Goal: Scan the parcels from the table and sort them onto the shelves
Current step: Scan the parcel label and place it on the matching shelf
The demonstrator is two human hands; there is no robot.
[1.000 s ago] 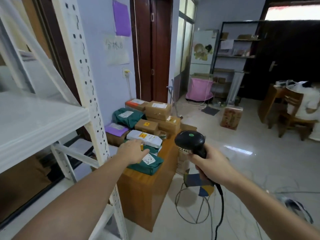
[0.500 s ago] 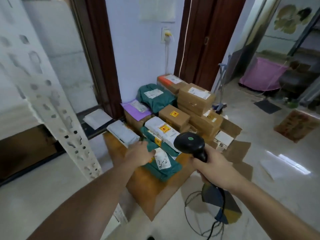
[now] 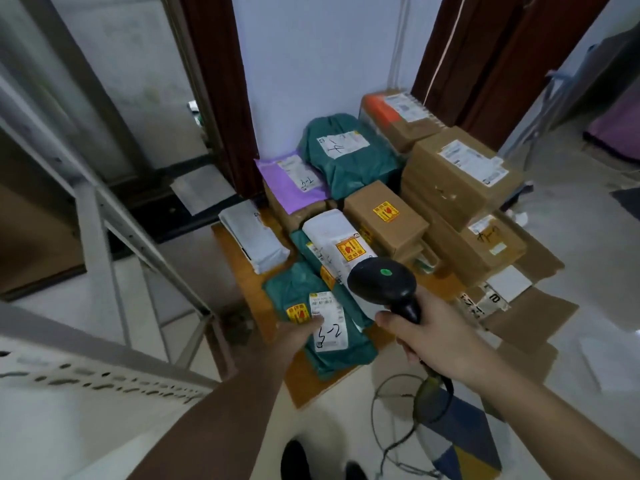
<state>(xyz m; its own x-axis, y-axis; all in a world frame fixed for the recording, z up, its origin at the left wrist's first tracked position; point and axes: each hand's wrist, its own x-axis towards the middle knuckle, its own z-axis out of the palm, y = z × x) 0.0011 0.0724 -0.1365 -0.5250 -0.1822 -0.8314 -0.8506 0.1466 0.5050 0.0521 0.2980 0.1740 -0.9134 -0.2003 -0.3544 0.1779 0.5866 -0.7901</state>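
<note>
A low wooden table (image 3: 242,282) carries a pile of parcels. At its near end lies a green bag parcel (image 3: 346,355) with a white label marked "5-2". My left hand (image 3: 294,336) grips this bag at its near left edge, thumb on the label. My right hand (image 3: 436,336) holds a black barcode scanner (image 3: 381,282) by its handle, the head hovering just above and right of the green bag. Partly under the scanner lies a white parcel (image 3: 329,233) with a yellow sticker.
Behind are a grey mailer (image 3: 252,237), a purple mailer (image 3: 291,181), a large green bag (image 3: 346,161) and several brown boxes (image 3: 460,178). The white metal shelf rack (image 3: 93,216) stands at left. Flattened cardboard (image 3: 530,317) and the scanner cable (image 3: 381,410) lie on the floor at right.
I have stepped closer and look down on the table. My left hand has slid onto the labelled green bag, and the scanner has come in over the parcels.
</note>
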